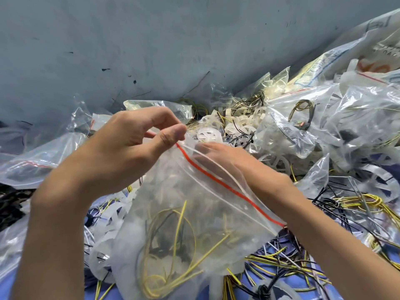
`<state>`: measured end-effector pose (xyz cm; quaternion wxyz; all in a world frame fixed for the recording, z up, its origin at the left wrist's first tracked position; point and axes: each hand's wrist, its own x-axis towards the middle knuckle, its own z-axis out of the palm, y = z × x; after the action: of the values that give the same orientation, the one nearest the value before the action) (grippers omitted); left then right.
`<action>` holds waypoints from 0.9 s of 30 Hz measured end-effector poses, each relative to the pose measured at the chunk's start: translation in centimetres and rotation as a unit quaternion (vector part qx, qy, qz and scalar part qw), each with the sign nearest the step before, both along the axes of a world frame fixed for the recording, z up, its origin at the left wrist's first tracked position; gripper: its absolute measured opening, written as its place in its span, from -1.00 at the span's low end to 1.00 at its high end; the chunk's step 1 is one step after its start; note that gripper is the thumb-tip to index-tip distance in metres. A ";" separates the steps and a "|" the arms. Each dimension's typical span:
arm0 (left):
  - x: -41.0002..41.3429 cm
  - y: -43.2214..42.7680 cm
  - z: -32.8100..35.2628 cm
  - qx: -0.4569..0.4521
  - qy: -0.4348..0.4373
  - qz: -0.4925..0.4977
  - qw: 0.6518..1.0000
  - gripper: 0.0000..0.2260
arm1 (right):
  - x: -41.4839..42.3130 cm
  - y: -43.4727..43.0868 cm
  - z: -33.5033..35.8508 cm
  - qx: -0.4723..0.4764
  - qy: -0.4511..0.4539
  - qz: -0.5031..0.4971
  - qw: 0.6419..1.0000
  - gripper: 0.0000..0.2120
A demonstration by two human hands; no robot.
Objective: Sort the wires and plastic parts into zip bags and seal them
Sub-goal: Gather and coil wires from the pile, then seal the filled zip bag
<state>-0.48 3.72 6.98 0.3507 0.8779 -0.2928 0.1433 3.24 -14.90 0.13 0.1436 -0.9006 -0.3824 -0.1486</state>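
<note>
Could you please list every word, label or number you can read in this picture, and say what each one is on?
None can be read.
Dark print on the white plastic sack, upper right: too blurred.
Orange print just below it: too blurred.
Blue print on the pale sack to its left: too blurred.
The clear zip bag with a red seal strip: no print visible.

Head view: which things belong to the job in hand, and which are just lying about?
In the job: left hand pinching the zip bag corner; right hand at its mouth; yellow wires inside.
Lying about: white plastic wheels; filled bags; loose wires.
</note>
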 end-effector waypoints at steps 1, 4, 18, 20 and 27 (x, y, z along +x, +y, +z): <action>-0.1 -0.1 0.1 -0.001 -0.003 -0.008 1.000 -0.73 | 0.1 -0.2 0.9 0.020 0.005 -0.007 1.000 -0.94; -0.4 -1.0 0.2 -0.001 -0.004 -0.046 0.999 -0.70 | 0.1 -1.3 2.6 0.058 -0.028 -0.036 0.997 -0.81; 0.1 -3.8 -2.2 0.155 0.140 -0.032 0.977 -0.69 | -1.0 -5.2 6.8 0.337 0.000 -0.183 0.923 -0.72; 0.2 -4.0 -2.3 0.124 0.137 0.000 0.983 -0.49 | -0.8 -5.3 6.8 0.356 -0.004 -0.196 0.914 -0.72; -0.2 -6.4 -2.9 0.046 0.066 0.042 0.996 -0.36 | -0.9 -5.3 7.3 0.472 0.037 -0.178 0.862 -0.73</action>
<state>-0.64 -2.72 4.12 0.3218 0.9123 -0.2381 0.0861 2.36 -20.22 7.42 0.5367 -0.7826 -0.0937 -0.3011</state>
